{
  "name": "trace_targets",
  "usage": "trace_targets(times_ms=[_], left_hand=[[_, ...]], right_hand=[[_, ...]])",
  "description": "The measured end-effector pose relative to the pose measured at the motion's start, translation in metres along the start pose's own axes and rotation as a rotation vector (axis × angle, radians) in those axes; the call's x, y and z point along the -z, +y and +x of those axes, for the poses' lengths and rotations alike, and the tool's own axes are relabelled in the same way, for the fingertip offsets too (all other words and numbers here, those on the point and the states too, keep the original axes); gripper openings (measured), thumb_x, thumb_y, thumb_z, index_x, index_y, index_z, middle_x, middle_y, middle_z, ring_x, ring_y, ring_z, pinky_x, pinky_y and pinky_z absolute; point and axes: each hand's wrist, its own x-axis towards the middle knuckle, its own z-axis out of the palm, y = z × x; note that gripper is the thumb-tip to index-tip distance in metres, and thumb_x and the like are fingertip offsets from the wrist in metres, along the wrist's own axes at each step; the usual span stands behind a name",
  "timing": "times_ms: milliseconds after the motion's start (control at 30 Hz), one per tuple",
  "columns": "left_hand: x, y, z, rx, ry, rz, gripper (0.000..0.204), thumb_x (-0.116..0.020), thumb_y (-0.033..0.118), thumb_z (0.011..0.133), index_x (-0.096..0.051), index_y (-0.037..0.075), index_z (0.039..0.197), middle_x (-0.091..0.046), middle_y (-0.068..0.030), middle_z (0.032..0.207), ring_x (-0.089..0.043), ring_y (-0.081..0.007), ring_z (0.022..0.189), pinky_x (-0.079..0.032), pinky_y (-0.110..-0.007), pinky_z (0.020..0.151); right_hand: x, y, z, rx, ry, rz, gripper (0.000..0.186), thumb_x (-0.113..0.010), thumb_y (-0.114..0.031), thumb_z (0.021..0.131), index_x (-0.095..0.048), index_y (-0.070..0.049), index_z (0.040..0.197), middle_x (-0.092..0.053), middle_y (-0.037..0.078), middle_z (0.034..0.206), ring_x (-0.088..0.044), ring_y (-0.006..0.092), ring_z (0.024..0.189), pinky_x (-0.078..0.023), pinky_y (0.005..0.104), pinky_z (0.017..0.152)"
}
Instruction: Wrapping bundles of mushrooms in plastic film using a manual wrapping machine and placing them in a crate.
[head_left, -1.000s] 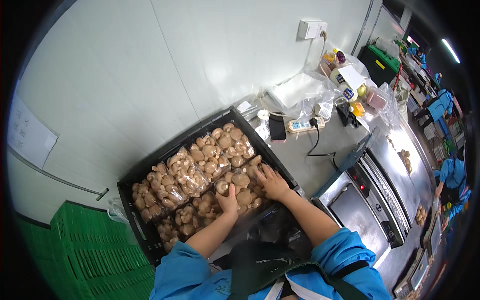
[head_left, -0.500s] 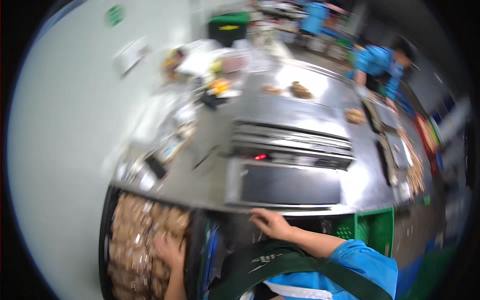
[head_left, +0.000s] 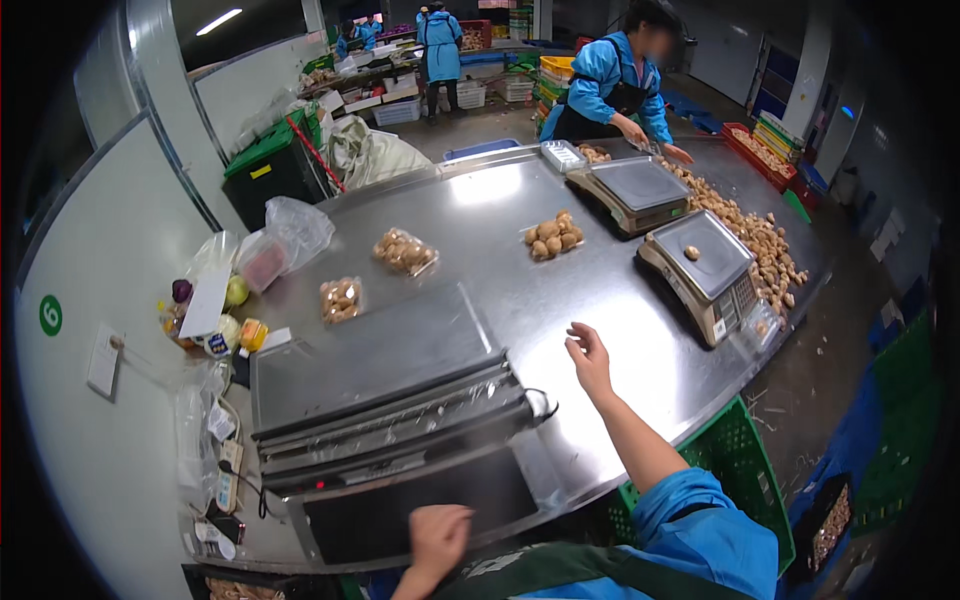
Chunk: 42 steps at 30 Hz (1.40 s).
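Head view, right hand [head_left: 590, 357] over steel table [head_left: 600, 290]

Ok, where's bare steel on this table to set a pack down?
Free: the stretch between the sealing machine and near scale, ahead of the right hand. Also the far middle beyond the wrapped packs. Crowded: loose mushrooms along the right edge.

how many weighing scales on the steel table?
2. One scale sits near the table's right edge with a single mushroom on its pan; the other scale is farther back, in front of the co-worker. None seem hidden.
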Motion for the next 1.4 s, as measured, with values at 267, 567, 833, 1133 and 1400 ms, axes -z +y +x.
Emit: trace_targets(times_ms=[267, 567, 833, 1133, 1400], left_hand=[[-0.12, 0.012, 0.073, -0.127, -0.313, 0.053, 0.023, -0.064, 0.012, 0.074, -0.062, 0.006, 0.096, -0.059, -0.0092, 0.084, -0.056, -0.0227, 0.079, -0.04, -0.036, 0.066], [-0.137, -0.014, 0.042, -0.087, -0.432, 0.136, 0.022, -0.056, 0.02, 0.079, -0.065, 0.018, 0.098, -0.054, -0.007, 0.076, -0.054, -0.0194, 0.072, -0.041, -0.035, 0.068], [-0.137, -0.012, 0.049, -0.064, -0.437, 0.143, 0.026, -0.057, 0.023, 0.074, -0.065, 0.02, 0.099, -0.051, -0.0023, 0.069, -0.052, -0.0174, 0.068, -0.038, -0.033, 0.065], [-0.131, 0.007, 0.093, -0.21, -0.324, 0.089, 0.019, -0.068, 0.013, 0.066, -0.065, 0.015, 0.085, -0.057, 0.0048, 0.063, -0.05, -0.0122, 0.053, -0.031, -0.03, 0.051], [-0.255, 0.057, 0.177, 0.301, -0.31, -0.42, 0.069, -0.063, 0.022, 0.081, -0.025, 0.002, 0.134, -0.034, -0.0234, 0.131, -0.03, -0.0404, 0.123, -0.027, -0.043, 0.102]], right_hand=[[0.006, 0.068, 0.249, 0.188, -0.078, -0.64, 0.066, -0.067, -0.038, 0.074, -0.042, -0.009, 0.128, -0.041, 0.02, 0.129, -0.043, 0.0363, 0.116, -0.037, 0.0416, 0.096], [-0.031, 0.145, 0.383, 0.244, -0.149, -0.985, 0.042, -0.056, -0.037, 0.077, -0.061, -0.013, 0.111, -0.051, 0.013, 0.123, -0.04, 0.0285, 0.121, -0.03, 0.0432, 0.101], [-0.009, 0.144, 0.293, 0.438, -0.079, -0.918, 0.033, -0.054, -0.031, 0.079, -0.063, -0.007, 0.1, -0.059, 0.009, 0.106, -0.045, 0.026, 0.112, -0.026, 0.0428, 0.099], [0.084, 0.077, 0.057, 0.228, -0.003, -1.013, 0.038, -0.063, -0.029, 0.075, -0.059, -0.008, 0.106, -0.051, 0.011, 0.114, -0.042, 0.0302, 0.114, -0.026, 0.0455, 0.099], [0.181, 0.064, 0.018, -0.355, 0.252, -0.576, 0.061, -0.056, -0.038, 0.084, -0.039, 0.0, 0.129, -0.042, 0.023, 0.127, -0.047, 0.0366, 0.111, -0.038, 0.0409, 0.093]])
